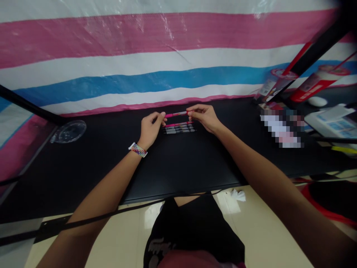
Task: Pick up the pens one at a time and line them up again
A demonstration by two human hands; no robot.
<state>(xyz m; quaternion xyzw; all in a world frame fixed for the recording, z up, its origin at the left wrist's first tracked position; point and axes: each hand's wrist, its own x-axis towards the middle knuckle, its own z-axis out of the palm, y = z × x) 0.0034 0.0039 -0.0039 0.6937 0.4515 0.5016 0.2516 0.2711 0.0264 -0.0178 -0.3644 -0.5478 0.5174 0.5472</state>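
A pink pen (178,114) lies crosswise between my two hands, one end in each. My left hand (150,128), with a multicoloured band on the wrist, pinches its left end. At the other end, the fingers of my right hand (205,116) close on the tip. Just nearer to me, another pink pen (178,124) rests on the black table (178,163). Several grey and black pens (180,130) lie side by side below it, in a row parallel to the held one. My left fingertips partly cover the left ends of the row.
A clear plastic lid (69,131) lies at the left of the table. Two drink cups with red straws (275,83) stand at the back right, near a white rounded object (317,101). A striped plastic sheet (134,63) hangs behind. A black cable (134,206) crosses along the front edge.
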